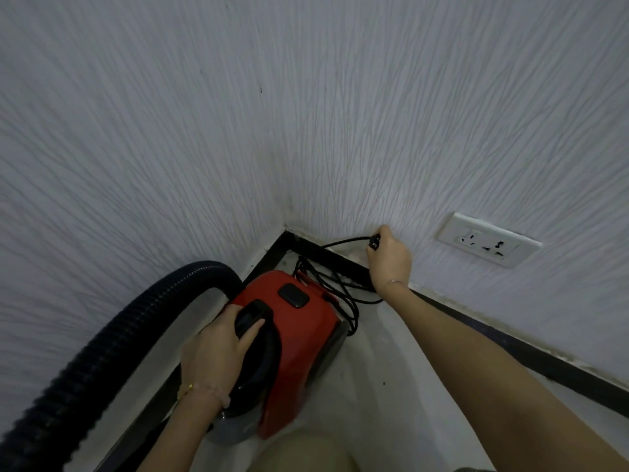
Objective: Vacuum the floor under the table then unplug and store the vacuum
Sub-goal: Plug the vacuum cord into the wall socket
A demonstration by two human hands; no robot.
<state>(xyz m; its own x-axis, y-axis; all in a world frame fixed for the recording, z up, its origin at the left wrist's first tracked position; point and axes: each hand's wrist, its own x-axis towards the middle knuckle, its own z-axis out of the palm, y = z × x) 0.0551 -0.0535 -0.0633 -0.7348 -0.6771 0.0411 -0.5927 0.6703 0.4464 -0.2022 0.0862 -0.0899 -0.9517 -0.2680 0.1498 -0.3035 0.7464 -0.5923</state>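
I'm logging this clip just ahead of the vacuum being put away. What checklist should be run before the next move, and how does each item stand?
1. Plug out of the socket: ok. The socket's holes are bare.
2. Plug held firmly: ok. The right hand grips it.
3. Vacuum held for lifting: ok. The left hand grips its handle.
4. Cord gathered: not ok. It lies in loose loops behind the vacuum.
5. Hose joined to the vacuum: cannot tell, the joint is hidden.
6. Switch off: cannot tell.
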